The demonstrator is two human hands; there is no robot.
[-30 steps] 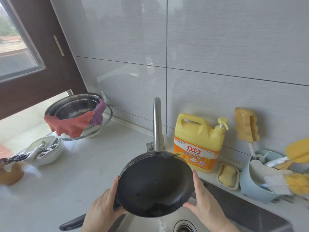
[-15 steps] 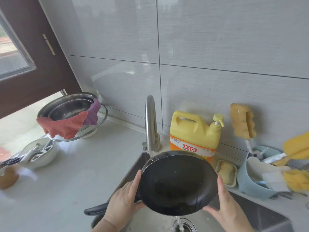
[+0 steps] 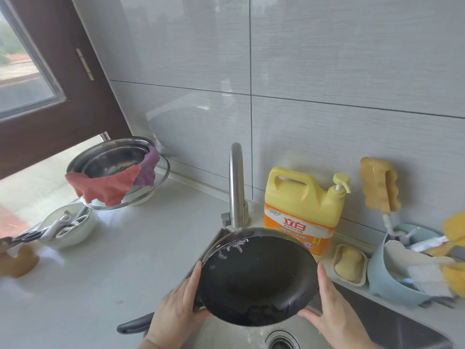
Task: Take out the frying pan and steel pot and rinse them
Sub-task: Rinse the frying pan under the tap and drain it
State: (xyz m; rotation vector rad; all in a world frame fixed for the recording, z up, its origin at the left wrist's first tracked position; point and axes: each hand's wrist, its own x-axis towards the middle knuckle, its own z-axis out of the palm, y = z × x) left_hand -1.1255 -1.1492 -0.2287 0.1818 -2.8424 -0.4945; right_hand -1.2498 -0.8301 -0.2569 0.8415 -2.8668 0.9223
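Observation:
A black frying pan [image 3: 256, 280] is tilted up over the sink [image 3: 392, 326], its inside facing me and its dark handle [image 3: 133, 326] sticking out to the lower left. My left hand [image 3: 173, 311] grips the pan's left rim and my right hand [image 3: 329, 306] holds its right rim. Water from the steel faucet [image 3: 236, 187] splashes on the pan's upper left edge. A steel pot [image 3: 110, 159] sits at the back left in a glass bowl, draped with a red and purple cloth [image 3: 110, 185].
A yellow detergent jug [image 3: 302, 210] stands behind the pan, with a soap dish [image 3: 349, 264] and a blue caddy [image 3: 395, 280] of sponges and brushes to the right. A white bowl [image 3: 68, 227] of utensils sits on the left of the countertop [image 3: 105, 273]. The drain [image 3: 283, 341] lies below.
The pan has shifted under the faucet, and water now splashes on its upper left rim. Both hands keep their hold on the rim.

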